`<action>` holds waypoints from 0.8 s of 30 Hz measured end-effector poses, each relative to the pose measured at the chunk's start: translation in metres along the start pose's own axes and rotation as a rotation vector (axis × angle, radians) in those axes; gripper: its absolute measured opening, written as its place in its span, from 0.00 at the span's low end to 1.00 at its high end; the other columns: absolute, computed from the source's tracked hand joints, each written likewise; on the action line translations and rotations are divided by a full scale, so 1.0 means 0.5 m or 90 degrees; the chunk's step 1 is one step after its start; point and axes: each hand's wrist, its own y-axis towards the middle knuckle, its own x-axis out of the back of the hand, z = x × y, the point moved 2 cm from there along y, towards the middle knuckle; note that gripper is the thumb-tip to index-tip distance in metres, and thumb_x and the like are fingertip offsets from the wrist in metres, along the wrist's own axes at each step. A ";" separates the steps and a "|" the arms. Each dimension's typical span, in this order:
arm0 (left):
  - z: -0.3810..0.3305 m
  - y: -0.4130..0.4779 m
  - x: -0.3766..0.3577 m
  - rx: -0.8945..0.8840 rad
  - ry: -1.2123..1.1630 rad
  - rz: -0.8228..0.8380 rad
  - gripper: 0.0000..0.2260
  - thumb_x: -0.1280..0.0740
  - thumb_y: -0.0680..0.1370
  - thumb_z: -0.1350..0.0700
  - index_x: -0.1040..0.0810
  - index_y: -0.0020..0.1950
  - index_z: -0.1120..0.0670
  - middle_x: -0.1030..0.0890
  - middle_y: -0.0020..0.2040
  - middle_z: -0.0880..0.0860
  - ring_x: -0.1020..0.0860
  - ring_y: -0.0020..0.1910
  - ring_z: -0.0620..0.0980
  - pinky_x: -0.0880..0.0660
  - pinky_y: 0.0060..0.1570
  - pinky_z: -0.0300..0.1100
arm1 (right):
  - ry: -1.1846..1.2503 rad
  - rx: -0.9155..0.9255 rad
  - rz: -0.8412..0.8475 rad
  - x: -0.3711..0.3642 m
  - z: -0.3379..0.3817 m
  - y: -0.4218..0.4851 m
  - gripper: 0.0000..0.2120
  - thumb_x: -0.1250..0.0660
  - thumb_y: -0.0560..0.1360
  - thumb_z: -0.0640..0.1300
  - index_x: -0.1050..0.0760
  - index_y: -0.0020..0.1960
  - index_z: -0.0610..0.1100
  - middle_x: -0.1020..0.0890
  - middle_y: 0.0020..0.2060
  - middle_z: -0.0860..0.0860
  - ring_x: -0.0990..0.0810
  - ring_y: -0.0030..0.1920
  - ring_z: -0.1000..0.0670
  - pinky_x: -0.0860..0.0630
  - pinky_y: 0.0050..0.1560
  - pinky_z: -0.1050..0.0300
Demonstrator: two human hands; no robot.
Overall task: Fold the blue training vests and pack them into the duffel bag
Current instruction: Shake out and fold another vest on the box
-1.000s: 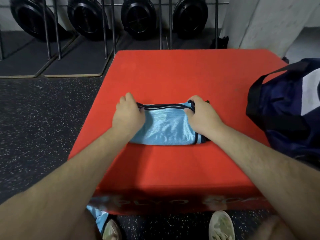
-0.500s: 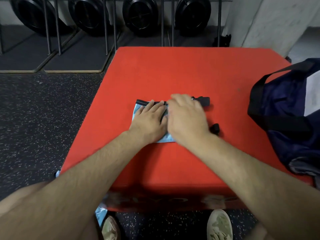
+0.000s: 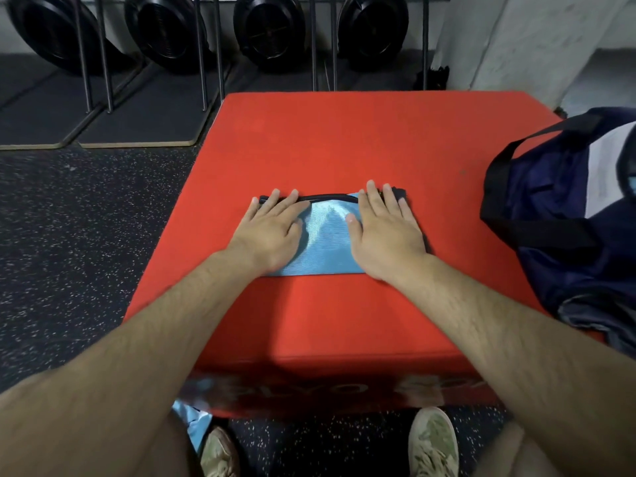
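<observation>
The folded blue vest (image 3: 325, 241) lies flat on the red plyo box (image 3: 344, 139), near the middle of the top surface and nearer the front edge than the rear edge. Its black trim runs along the far side of the fold, and its near side forms a straight line parallel to the front edge of the box.

The left hand (image 3: 272, 232) rests palm down on the left portion of the vest, fingers straight and extended to the trim. The right hand (image 3: 385, 232) rests palm down on the right portion in the same attitude, fingers straight and spread. Neither hand grasps anything; both lie flat on the fabric. A strip of vest shows between them.

The navy duffel bag (image 3: 568, 215) sits at the right edge of the box, well apart from the vest, its black strap (image 3: 495, 166) arched toward the centre.

Another piece of light blue fabric (image 3: 192, 421) hangs below the front left corner, beside the person's shoes (image 3: 432, 442). Black wheel-shaped equipment (image 3: 268, 29) stands on racks behind the rear edge.
</observation>
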 end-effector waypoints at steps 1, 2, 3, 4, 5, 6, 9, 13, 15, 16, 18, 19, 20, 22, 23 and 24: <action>-0.009 -0.002 0.006 -0.007 0.012 -0.027 0.23 0.52 0.84 0.51 0.41 0.79 0.44 0.48 0.81 0.43 0.57 0.80 0.44 0.63 0.78 0.48 | -0.037 0.020 -0.031 0.007 0.010 -0.005 0.29 0.59 0.85 0.56 0.52 0.82 0.44 0.52 0.82 0.50 0.57 0.81 0.46 0.57 0.80 0.45; -0.021 -0.004 0.013 -0.020 0.015 -0.059 0.23 0.51 0.83 0.53 0.40 0.79 0.46 0.48 0.81 0.44 0.56 0.80 0.45 0.62 0.78 0.48 | -0.058 0.049 -0.065 0.015 0.022 -0.012 0.29 0.59 0.85 0.56 0.51 0.82 0.44 0.50 0.82 0.50 0.55 0.81 0.45 0.57 0.80 0.45; -0.032 -0.007 0.016 -0.038 0.009 -0.084 0.23 0.50 0.83 0.53 0.39 0.79 0.47 0.46 0.81 0.45 0.55 0.80 0.46 0.61 0.78 0.48 | -0.065 0.081 -0.089 0.022 0.036 -0.019 0.28 0.58 0.85 0.55 0.50 0.82 0.44 0.49 0.82 0.50 0.54 0.81 0.45 0.56 0.80 0.45; -0.041 -0.008 0.014 -0.056 0.004 -0.091 0.22 0.49 0.84 0.53 0.39 0.79 0.47 0.46 0.81 0.45 0.53 0.80 0.47 0.59 0.78 0.48 | -0.064 0.109 -0.096 0.026 0.046 -0.026 0.28 0.57 0.85 0.55 0.49 0.82 0.44 0.48 0.81 0.50 0.54 0.81 0.45 0.56 0.80 0.45; -0.046 -0.007 0.008 -0.070 0.004 -0.081 0.22 0.49 0.84 0.52 0.40 0.79 0.47 0.46 0.81 0.46 0.53 0.81 0.48 0.58 0.78 0.49 | -0.064 0.131 -0.090 0.025 0.052 -0.029 0.27 0.57 0.85 0.54 0.48 0.82 0.44 0.47 0.81 0.50 0.54 0.81 0.45 0.56 0.80 0.45; -0.045 -0.005 0.000 -0.070 0.007 -0.057 0.22 0.49 0.84 0.50 0.41 0.80 0.46 0.46 0.81 0.46 0.53 0.81 0.48 0.58 0.78 0.49 | -0.068 0.141 -0.074 0.020 0.053 -0.030 0.27 0.57 0.86 0.54 0.48 0.82 0.45 0.48 0.81 0.50 0.55 0.81 0.45 0.57 0.80 0.45; -0.022 0.002 -0.019 -0.011 -0.010 0.025 0.22 0.50 0.85 0.44 0.44 0.80 0.41 0.50 0.81 0.43 0.56 0.80 0.46 0.59 0.77 0.48 | -0.045 0.113 -0.002 -0.001 0.027 -0.025 0.27 0.58 0.85 0.56 0.50 0.82 0.48 0.51 0.82 0.51 0.58 0.81 0.48 0.58 0.80 0.47; 0.007 0.006 -0.013 0.017 0.007 0.040 0.22 0.53 0.84 0.41 0.45 0.79 0.36 0.53 0.81 0.39 0.57 0.79 0.41 0.61 0.78 0.48 | 0.039 0.105 -0.003 -0.003 -0.002 -0.020 0.26 0.55 0.85 0.55 0.47 0.82 0.49 0.51 0.82 0.54 0.57 0.80 0.54 0.56 0.79 0.54; 0.018 0.006 -0.009 0.026 -0.003 0.038 0.21 0.53 0.84 0.41 0.45 0.79 0.36 0.53 0.81 0.39 0.57 0.79 0.40 0.61 0.78 0.48 | 0.060 0.111 -0.004 -0.001 -0.002 -0.022 0.26 0.55 0.85 0.55 0.46 0.82 0.49 0.51 0.82 0.53 0.58 0.80 0.55 0.56 0.78 0.56; 0.019 0.006 -0.008 0.026 -0.007 0.038 0.21 0.53 0.84 0.41 0.44 0.79 0.36 0.53 0.81 0.39 0.57 0.79 0.40 0.61 0.78 0.48 | 0.061 0.112 -0.002 -0.002 -0.002 -0.023 0.26 0.55 0.85 0.55 0.47 0.82 0.49 0.51 0.82 0.53 0.58 0.80 0.55 0.56 0.78 0.55; 0.019 0.006 -0.007 0.024 -0.002 0.047 0.21 0.54 0.85 0.41 0.45 0.79 0.36 0.53 0.81 0.39 0.57 0.79 0.40 0.61 0.78 0.48 | 0.051 0.105 0.005 -0.002 -0.002 -0.021 0.27 0.55 0.85 0.56 0.47 0.82 0.49 0.51 0.82 0.53 0.58 0.81 0.54 0.55 0.79 0.52; 0.018 0.006 -0.006 0.026 0.009 0.054 0.21 0.54 0.84 0.41 0.45 0.79 0.36 0.53 0.81 0.39 0.57 0.79 0.40 0.61 0.78 0.49 | 0.028 0.108 0.004 -0.002 -0.001 -0.020 0.27 0.55 0.85 0.55 0.46 0.82 0.49 0.51 0.82 0.52 0.56 0.81 0.52 0.54 0.80 0.49; 0.019 0.006 -0.004 0.028 0.024 0.056 0.21 0.54 0.84 0.41 0.45 0.78 0.36 0.52 0.81 0.39 0.56 0.79 0.41 0.61 0.78 0.50 | -0.012 0.130 -0.021 0.003 0.004 -0.021 0.26 0.52 0.85 0.54 0.43 0.81 0.48 0.48 0.81 0.51 0.53 0.81 0.49 0.52 0.79 0.47; 0.019 0.006 0.004 0.033 0.059 0.034 0.21 0.53 0.84 0.41 0.42 0.78 0.37 0.47 0.81 0.41 0.50 0.80 0.45 0.56 0.77 0.51 | -0.079 0.231 -0.123 0.026 0.028 -0.034 0.22 0.41 0.82 0.51 0.29 0.73 0.47 0.35 0.77 0.48 0.37 0.76 0.42 0.40 0.74 0.44; 0.018 0.005 0.009 0.033 0.075 0.013 0.21 0.51 0.84 0.41 0.40 0.77 0.38 0.43 0.80 0.43 0.46 0.79 0.47 0.53 0.77 0.51 | -0.076 0.290 -0.162 0.037 0.043 -0.044 0.19 0.38 0.79 0.52 0.24 0.67 0.48 0.28 0.72 0.49 0.31 0.70 0.42 0.34 0.67 0.45; 0.016 0.005 0.015 0.032 0.090 -0.008 0.20 0.50 0.84 0.42 0.38 0.77 0.38 0.39 0.79 0.44 0.42 0.77 0.50 0.49 0.75 0.52 | -0.046 0.343 -0.152 0.047 0.058 -0.054 0.17 0.37 0.78 0.55 0.22 0.63 0.49 0.25 0.67 0.51 0.28 0.64 0.44 0.32 0.62 0.45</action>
